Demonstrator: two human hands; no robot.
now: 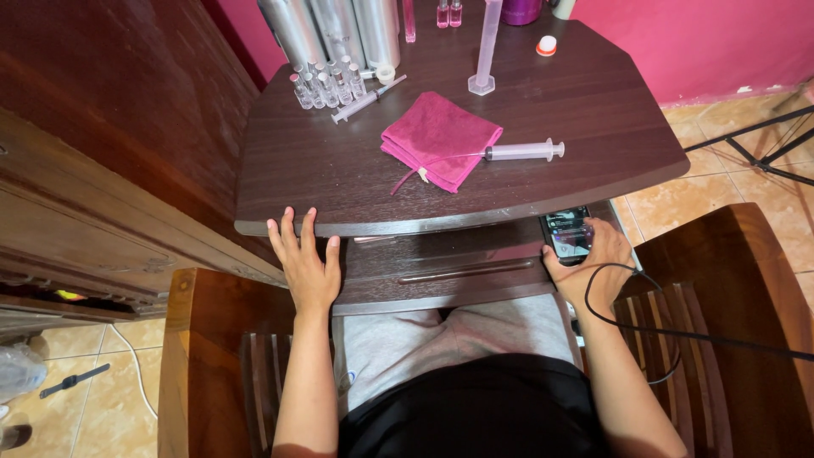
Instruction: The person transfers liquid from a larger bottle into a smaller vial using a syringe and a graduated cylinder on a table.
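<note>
The left hand (307,265) lies flat, fingers spread, on the front edge of the desk (593,110), gripping nothing. The right hand (593,267) is closed around a phone (567,233) at 4 o'clock from the desk's middle, on the lower shelf (449,263). A cable (678,332) loops over that wrist. At 12 o'clock a clear measuring cylinder (486,47) stands upright, apparently empty. At 11 o'clock small vials (326,85) cluster before silver cans (339,30). A syringe (526,152) rests against a pink cloth (437,137).
</note>
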